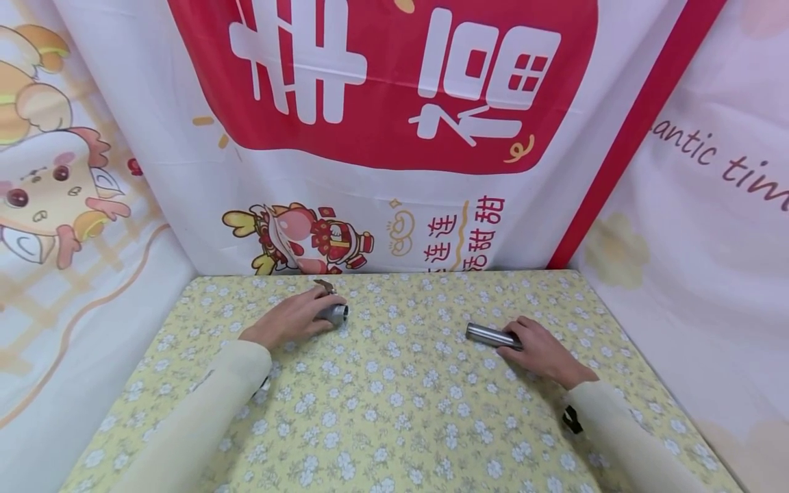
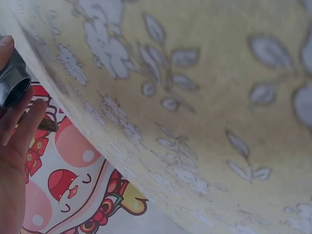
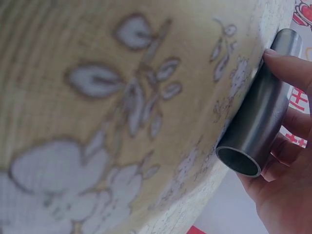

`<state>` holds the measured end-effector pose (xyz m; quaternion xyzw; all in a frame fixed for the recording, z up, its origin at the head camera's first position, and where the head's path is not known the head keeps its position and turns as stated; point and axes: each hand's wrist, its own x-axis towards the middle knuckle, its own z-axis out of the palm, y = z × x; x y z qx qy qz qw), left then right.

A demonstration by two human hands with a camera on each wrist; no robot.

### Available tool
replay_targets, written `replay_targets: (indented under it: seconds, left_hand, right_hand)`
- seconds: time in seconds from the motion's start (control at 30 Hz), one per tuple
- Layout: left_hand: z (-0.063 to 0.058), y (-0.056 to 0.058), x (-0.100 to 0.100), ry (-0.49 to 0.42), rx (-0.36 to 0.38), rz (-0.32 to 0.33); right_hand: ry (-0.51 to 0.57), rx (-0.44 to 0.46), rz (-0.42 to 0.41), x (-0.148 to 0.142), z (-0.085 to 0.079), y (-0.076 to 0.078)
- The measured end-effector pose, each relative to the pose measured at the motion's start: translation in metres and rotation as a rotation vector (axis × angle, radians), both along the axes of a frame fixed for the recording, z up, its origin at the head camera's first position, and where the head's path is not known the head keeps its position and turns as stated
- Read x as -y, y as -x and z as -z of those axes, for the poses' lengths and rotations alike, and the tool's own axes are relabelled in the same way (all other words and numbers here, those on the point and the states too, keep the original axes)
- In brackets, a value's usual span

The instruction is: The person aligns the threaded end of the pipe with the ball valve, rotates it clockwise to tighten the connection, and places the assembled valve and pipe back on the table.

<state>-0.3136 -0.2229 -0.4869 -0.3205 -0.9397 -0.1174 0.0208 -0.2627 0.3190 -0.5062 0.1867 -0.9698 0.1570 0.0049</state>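
Note:
On the left side of the table, my left hand (image 1: 300,317) grips a grey metal valve (image 1: 335,314). Its open end points right in the head view, and a flat brownish lever (image 1: 324,285) sticks out past the fingers. Seen from the left wrist, the valve (image 2: 13,80) has a hex end with an inner thread; the hand covers much of its body. Over on the right, my right hand (image 1: 542,349) holds a short, smooth steel pipe (image 1: 490,335) with thumb and fingers round it. The right wrist view shows the pipe's hollow end (image 3: 239,162) facing the camera.
A yellow floral cloth (image 1: 394,411) covers the table. White printed curtains stand along its far edge (image 1: 401,226) and at both sides. A dark band (image 1: 572,419) shows at the right wrist.

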Motion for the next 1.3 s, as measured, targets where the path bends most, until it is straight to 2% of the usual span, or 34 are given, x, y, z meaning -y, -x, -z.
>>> replay_targets:
  seconds: [0.23, 0.53, 0.83, 1.03, 1.3]
  left_hand:
    - [-0.002, -0.005, -0.003, -0.096, 0.018, -0.004]
    - [-0.002, -0.013, -0.01, -0.163, 0.064, -0.012]
    - [-0.007, -0.019, -0.014, -0.268, 0.113, -0.068]
    - [-0.008, -0.022, -0.015, -0.353, 0.15, -0.111]
    - [-0.012, -0.026, -0.02, -0.435, 0.192, -0.15]
  right_hand:
    - [0.025, 0.012, 0.013, -0.004, -0.001, -0.002]
    - [0.045, -0.034, -0.011, -0.008, 0.002, -0.003]
    - [0.039, -0.07, 0.028, -0.006, -0.009, -0.006]
    - [0.063, -0.114, -0.004, 0.003, -0.018, -0.006]
    - [0.135, -0.133, -0.023, 0.014, -0.021, -0.005]
